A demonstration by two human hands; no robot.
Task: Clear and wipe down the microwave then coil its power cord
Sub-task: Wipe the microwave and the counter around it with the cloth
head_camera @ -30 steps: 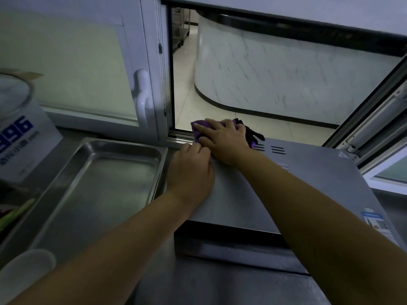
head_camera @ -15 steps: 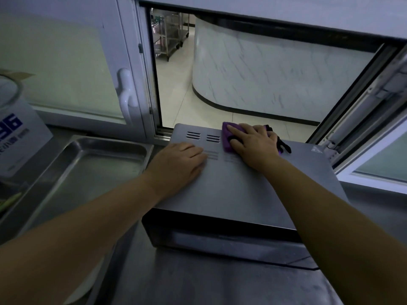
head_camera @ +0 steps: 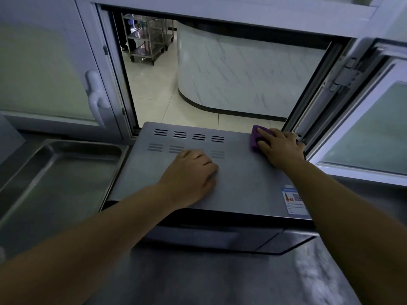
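Commercial kitchen: steel counter (head_camera: 198, 278), metal tray (head_camera: 55, 183), serving hatch (head_camera: 220, 84).

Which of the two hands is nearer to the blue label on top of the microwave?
The right. The right hand presses the purple cloth at the far right corner, straight beyond the blue label. The left hand rests mid-top, farther to its left.

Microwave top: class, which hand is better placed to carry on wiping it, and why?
The right hand. It already presses the purple cloth onto the far right corner of the microwave. The left hand rests flat on the top with no cloth, seemingly steadying it.
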